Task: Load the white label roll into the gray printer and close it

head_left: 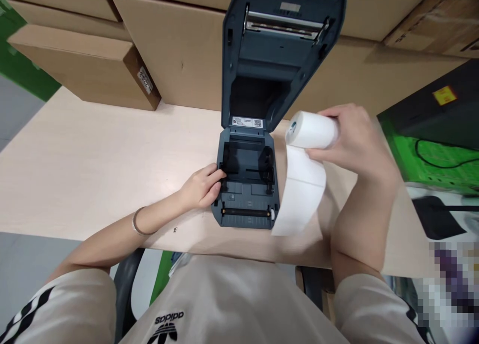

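Observation:
A dark blue-grey label printer (247, 189) stands on the table with its lid (277, 55) swung up and back. Inside its open base lie a black platen roller (245, 213) and a vacant roll bay. My left hand (204, 187) grips the printer's left side, fingers curled over the edge of the base. To the right of the printer, my right hand (354, 139) holds a white label roll (312, 129) in the air, thumb below and fingers behind it. A strip of labels (303, 194) hangs from the roll down beside the printer's right side.
Large cardboard boxes (175, 50) line the back of the table (93, 159). A smaller carton (82, 67) sits at the back left. On the right are a dark box with a yellow label (434, 99), a green surface (441, 159) and a black cable (445, 163).

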Tool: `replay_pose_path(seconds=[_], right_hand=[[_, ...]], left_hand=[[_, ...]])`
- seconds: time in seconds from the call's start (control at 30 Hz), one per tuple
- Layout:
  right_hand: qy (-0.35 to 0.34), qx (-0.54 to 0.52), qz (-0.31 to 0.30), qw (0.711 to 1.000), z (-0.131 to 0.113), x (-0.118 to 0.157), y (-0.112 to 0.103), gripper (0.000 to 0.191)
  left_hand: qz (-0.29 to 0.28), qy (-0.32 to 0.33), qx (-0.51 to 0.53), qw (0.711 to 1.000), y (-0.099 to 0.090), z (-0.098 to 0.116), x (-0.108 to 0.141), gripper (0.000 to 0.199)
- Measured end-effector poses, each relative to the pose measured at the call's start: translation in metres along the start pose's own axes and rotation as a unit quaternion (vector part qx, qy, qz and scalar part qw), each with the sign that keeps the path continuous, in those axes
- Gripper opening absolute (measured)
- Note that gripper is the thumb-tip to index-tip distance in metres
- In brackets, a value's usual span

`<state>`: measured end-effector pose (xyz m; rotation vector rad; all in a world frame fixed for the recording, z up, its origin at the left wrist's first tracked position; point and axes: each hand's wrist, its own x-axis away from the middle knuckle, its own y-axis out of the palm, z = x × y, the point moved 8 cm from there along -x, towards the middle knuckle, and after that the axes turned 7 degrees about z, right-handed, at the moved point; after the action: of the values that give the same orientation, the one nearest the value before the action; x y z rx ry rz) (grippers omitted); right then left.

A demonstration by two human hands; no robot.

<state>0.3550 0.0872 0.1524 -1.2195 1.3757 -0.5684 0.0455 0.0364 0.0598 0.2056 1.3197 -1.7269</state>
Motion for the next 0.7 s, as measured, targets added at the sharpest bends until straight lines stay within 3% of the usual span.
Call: replay_pose_path(seconds=[0.2, 0.37, 0.47, 0.57, 0.7], right_hand=[[0.032, -0.037, -0.140, 0.989, 0.018, -0.007, 0.075, 0.066], [0.052, -0.056, -0.178, 0.981, 0.018, -0.006, 0.106, 0.066], [0.069, -0.064, -0.190, 0.977, 0.016, -0.003, 0.108, 0.068], [0.087, -0.083, -0.200, 0.972, 0.021, -0.002, 0.097, 0.071], [0.210, -0.045, -0.148, 0.965, 0.073, 0.002, 0.062, 0.057]], left_hand=[[-0.004, -0.005, 0.002, 1.000, 0.001, -0.001, 0.001, 0.040], [-0.012, -0.006, 0.004, 1.000, 0.002, -0.001, 0.000, 0.039], [-0.012, -0.005, 0.004, 1.000, 0.001, 0.000, 0.000, 0.038], [-0.013, -0.006, 0.003, 1.000, 0.002, -0.001, 0.001, 0.037], [-0.001, 0.005, 0.001, 1.000, 0.002, 0.000, 0.000, 0.038]])
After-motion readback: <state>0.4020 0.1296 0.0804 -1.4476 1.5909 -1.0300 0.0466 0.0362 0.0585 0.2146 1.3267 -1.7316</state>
